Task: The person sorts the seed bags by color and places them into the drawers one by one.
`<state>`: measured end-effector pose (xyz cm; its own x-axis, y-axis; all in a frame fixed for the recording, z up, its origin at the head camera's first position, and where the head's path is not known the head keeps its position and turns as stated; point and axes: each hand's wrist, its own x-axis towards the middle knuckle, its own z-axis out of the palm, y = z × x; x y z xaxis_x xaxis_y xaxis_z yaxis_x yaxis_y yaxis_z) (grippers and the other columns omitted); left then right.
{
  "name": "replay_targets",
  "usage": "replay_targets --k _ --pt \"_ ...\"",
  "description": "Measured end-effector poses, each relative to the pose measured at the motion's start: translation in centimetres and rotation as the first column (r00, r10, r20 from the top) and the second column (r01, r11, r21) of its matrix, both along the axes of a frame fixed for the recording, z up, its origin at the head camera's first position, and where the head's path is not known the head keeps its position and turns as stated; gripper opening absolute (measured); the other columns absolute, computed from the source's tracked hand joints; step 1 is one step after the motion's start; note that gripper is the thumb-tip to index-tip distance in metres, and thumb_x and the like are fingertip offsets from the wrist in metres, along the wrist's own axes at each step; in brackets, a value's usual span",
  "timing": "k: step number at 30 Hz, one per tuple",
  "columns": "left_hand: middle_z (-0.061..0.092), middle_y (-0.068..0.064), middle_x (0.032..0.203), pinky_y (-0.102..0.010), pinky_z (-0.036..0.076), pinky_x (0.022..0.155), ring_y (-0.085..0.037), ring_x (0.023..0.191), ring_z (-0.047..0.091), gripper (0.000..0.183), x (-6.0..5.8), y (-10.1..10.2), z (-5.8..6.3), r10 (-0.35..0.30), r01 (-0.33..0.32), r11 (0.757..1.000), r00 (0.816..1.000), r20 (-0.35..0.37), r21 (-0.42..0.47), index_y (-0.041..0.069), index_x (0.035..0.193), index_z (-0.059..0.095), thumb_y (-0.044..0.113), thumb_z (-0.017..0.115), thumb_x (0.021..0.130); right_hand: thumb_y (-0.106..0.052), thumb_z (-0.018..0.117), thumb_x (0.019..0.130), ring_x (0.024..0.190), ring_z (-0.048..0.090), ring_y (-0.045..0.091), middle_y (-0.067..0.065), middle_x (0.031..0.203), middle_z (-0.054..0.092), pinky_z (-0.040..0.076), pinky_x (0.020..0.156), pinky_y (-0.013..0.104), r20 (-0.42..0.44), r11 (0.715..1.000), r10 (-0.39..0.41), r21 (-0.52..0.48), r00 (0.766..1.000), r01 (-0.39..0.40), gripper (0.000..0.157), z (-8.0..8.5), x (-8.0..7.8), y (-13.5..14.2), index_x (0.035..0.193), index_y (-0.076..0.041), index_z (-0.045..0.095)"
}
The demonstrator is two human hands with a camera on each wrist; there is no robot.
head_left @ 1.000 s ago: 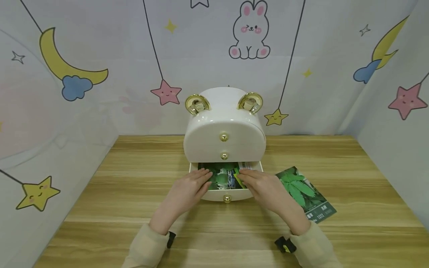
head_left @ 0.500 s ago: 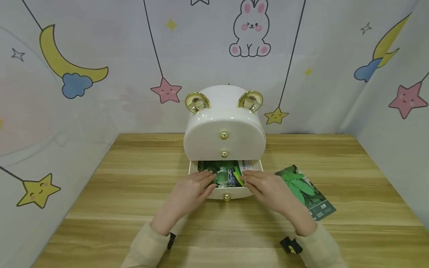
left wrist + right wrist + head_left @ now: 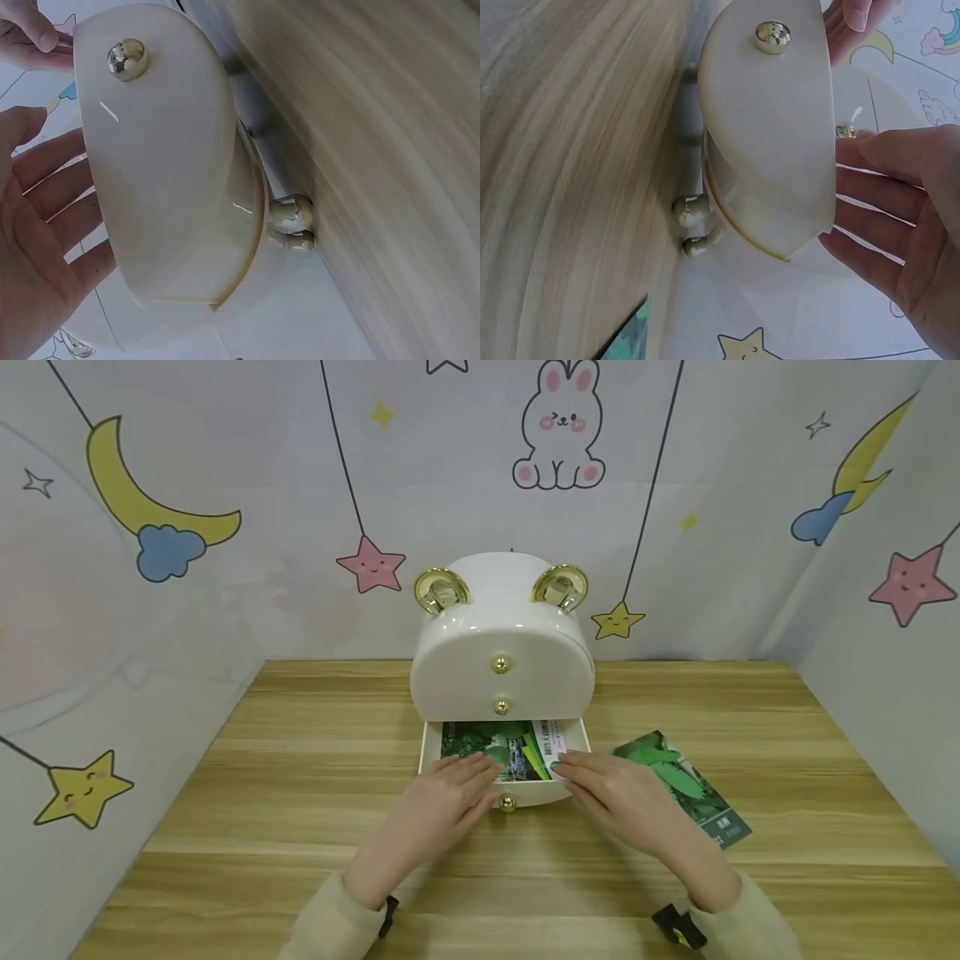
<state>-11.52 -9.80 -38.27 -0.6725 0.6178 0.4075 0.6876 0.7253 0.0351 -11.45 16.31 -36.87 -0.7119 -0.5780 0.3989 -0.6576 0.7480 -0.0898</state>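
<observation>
A white cabinet (image 3: 502, 685) with gold ear shapes stands at the back of the table, its bottom drawer (image 3: 531, 795) pulled out. Inside the drawer lie printed cards (image 3: 465, 739), green with a leaf picture and a white strip with lettering. My left hand (image 3: 448, 797) reaches over the drawer's front edge on the left, fingers extended. Over the front right corner is my right hand (image 3: 626, 793), its fingers straight too. Both wrist views show the fingertips of the left hand (image 3: 45, 225) and right hand (image 3: 907, 202) right at the drawer's top edge.
A green leaf card (image 3: 701, 793) lies on the wooden table (image 3: 315, 735) to the right, partly hidden by the right hand. Gold knobs (image 3: 501, 664) sit on the cabinet front. A patterned cloth (image 3: 292, 602) hangs behind and at both sides.
Both hands have drawn back toward the drawer's front edge, the right one also moving outward to the right. More of the white lettered strip now shows. The drawer stays pulled out.
</observation>
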Motion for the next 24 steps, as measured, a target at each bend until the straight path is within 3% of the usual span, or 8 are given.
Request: replay_targets --k 14,24 --pt "0.061 -0.001 0.124 -0.037 0.048 0.096 -0.016 0.116 0.057 0.037 1.0 1.7 0.6 -0.047 0.047 0.999 0.998 -0.04 -0.019 0.017 0.123 0.058 0.035 0.051 0.091 -0.022 0.067 0.081 0.103 0.063 0.012 -0.003 0.112 0.067 0.054 0.081 0.03 -0.067 1.0 0.003 0.0 0.998 -0.003 0.029 0.4 1.7 0.9 0.109 -0.018 0.067" --pt "0.06 -0.001 0.125 -0.035 0.049 0.095 -0.015 0.117 0.056 0.039 1.4 3.0 0.9 -0.091 0.089 0.996 0.991 -0.094 -0.023 0.017 0.124 0.057 0.036 0.052 0.09 -0.022 0.068 0.08 0.105 0.062 0.014 -0.003 0.114 0.066 0.054 0.083 0.032 -0.065 1.0 -0.011 0.01 0.998 0.012 0.033 0.4 2.9 1.5 0.113 -0.017 0.065"
